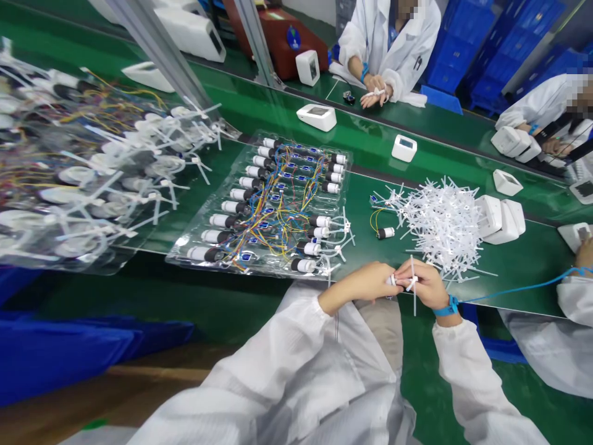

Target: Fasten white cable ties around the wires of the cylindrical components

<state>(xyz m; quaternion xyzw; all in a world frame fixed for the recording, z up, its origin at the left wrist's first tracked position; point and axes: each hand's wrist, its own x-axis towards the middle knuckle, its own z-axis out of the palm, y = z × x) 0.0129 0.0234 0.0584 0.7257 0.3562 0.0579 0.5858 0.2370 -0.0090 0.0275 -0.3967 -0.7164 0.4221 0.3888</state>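
At the bench's near edge, my left hand [370, 281] is closed around a small cylindrical motor, mostly hidden by the fingers; its white end [391, 280] pokes out toward the other hand. My right hand [427, 284] pinches a white tube connector [412, 282] with thin tubes sticking up and down, right against that white end. Whether the two parts are joined I cannot tell. Beyond my hands lies a heap of similar white tube connectors [442, 225]. One loose wired motor [385, 233] rests left of the heap.
A clear plastic tray [185, 250] of wired motors lies to the left, several with connectors fitted. More filled trays [83, 204] are stacked further left. White device housings [498, 216] stand right of the heap. A blue wrist cord [523, 287] runs rightward. Co-workers sit opposite and at right.
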